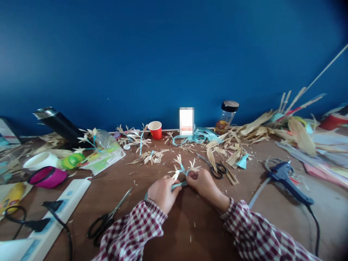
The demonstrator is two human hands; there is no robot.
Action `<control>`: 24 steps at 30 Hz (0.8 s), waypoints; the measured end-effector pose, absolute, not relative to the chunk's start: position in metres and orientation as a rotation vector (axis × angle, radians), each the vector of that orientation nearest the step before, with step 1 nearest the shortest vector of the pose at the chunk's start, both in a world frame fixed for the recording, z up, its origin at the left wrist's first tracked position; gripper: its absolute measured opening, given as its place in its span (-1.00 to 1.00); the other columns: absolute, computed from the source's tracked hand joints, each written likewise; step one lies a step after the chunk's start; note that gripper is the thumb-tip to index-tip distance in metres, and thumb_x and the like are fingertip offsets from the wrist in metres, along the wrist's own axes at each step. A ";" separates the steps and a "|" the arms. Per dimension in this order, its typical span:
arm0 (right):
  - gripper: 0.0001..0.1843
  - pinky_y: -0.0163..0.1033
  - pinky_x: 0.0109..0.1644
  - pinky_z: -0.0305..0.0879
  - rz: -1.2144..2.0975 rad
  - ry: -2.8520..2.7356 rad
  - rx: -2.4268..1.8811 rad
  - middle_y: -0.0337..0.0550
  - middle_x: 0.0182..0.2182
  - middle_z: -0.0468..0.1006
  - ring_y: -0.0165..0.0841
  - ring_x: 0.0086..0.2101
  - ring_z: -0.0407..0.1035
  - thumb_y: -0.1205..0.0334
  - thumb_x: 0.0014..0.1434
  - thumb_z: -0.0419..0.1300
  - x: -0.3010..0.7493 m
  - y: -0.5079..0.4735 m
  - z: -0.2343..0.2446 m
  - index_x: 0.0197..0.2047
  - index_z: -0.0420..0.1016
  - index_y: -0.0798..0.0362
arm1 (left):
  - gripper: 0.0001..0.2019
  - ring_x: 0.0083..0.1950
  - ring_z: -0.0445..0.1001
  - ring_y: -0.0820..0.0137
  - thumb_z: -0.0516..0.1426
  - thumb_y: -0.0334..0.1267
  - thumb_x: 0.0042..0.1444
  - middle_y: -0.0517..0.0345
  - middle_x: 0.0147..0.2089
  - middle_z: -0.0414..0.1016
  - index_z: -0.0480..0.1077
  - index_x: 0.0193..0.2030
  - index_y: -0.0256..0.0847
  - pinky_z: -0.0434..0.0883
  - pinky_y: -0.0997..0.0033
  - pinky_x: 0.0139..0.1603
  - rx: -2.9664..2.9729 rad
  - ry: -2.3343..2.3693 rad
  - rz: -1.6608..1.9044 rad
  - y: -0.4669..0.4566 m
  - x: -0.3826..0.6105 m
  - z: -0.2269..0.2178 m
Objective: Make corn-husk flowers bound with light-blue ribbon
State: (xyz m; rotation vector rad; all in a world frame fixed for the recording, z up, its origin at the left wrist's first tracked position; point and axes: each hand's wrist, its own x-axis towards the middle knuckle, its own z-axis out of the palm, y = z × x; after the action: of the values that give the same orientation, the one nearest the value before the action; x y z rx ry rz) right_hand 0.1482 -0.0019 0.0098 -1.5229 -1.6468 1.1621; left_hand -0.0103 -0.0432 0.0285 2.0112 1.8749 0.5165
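Observation:
Between my two hands stands a small craft flower sprig (179, 172) with pale, husk-like petals and a light blue wrapped stem. My left hand (162, 192) is closed with thumb and forefinger on a light blue ribbon (179, 185), which stretches across toward the sprig. My right hand (201, 184) pinches at the sprig's stem, where the ribbon meets it; its fingertips partly hide the joint. Black-handled scissors (108, 214) lie left of my left hand. Beyond my right hand lies a second pair of scissors (219, 170), partly under dry husk.
A blue glue gun (289, 183) with a cord rests at right. A white power strip (65, 206) with plugs lies at left. Farther back are a red paper cup (155, 131), a jar (226, 117), coiled blue ribbon (202, 136), a black bottle (61, 125) and corn husks (251, 127).

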 end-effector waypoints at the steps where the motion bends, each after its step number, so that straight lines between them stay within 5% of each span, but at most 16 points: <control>1: -0.85 -0.39 -0.57 -0.05 1.151 -1.657 -1.535 -0.30 -0.75 0.31 -0.51 -0.65 0.12 0.32 -0.15 0.12 0.148 -0.002 0.011 -0.69 0.34 0.13 | -0.86 -0.36 0.47 0.33 0.15 -0.19 -0.01 0.15 -0.34 0.51 0.51 -0.30 -0.05 0.20 0.46 -0.46 2.099 1.874 0.501 -0.045 -0.015 0.030; 4: -0.83 -0.38 -0.57 -0.05 1.150 -1.679 -1.554 -0.29 -0.78 0.32 -0.50 -0.67 0.13 0.32 -0.15 0.13 0.148 -0.003 0.012 -0.70 0.35 0.13 | -0.81 -0.37 0.44 0.41 0.07 -0.19 0.11 0.18 -0.29 0.48 0.46 -0.17 0.00 0.18 0.48 -0.47 2.388 1.819 0.446 -0.048 -0.027 0.032; 10: -0.83 -0.39 -0.58 -0.04 1.217 -1.687 -1.503 -0.29 -0.77 0.32 -0.50 -0.68 0.12 0.31 -0.12 0.09 0.151 0.000 0.011 -0.69 0.32 0.12 | -0.73 -0.32 0.36 0.39 -0.07 -0.33 0.22 0.14 -0.34 0.43 0.46 -0.27 -0.07 0.20 0.44 -0.43 2.800 1.722 0.269 -0.050 -0.036 0.027; 14: -0.82 -0.40 -0.58 -0.02 1.259 -1.678 -1.451 -0.32 -0.75 0.28 -0.51 -0.67 0.11 0.31 -0.10 0.07 0.155 0.002 0.009 -0.68 0.29 0.11 | -0.83 -0.17 0.33 0.28 0.05 -0.27 0.15 0.12 -0.24 0.42 0.44 -0.19 -0.05 0.30 0.34 -0.26 2.654 1.855 0.267 -0.053 -0.024 0.021; 18: -0.79 -0.40 -0.62 -0.01 1.327 -1.662 -1.437 -0.32 -0.76 0.28 -0.51 -0.71 0.12 0.24 -0.05 0.07 0.159 0.003 0.006 -0.65 0.30 0.11 | -0.69 -0.09 0.30 0.22 0.05 -0.22 0.14 0.05 -0.13 0.41 0.33 0.03 -0.14 0.35 0.22 -0.14 2.468 1.990 0.388 -0.058 -0.007 0.017; 24: -0.80 -0.41 -0.65 -0.02 1.366 -1.629 -1.455 -0.33 -0.77 0.26 -0.53 -0.73 0.09 0.22 -0.02 0.06 0.159 0.005 0.003 -0.59 0.35 0.13 | -0.71 -0.06 0.36 0.26 -0.02 -0.35 0.18 0.07 -0.07 0.47 0.34 0.03 -0.16 0.42 0.31 -0.15 2.429 1.893 0.588 -0.080 0.018 0.017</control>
State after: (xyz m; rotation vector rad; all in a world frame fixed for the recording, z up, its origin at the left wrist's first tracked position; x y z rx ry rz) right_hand 0.1594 0.0045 0.0029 -1.4547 -1.6294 1.3657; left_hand 0.0182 -0.0800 0.0169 2.4287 1.8935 0.5884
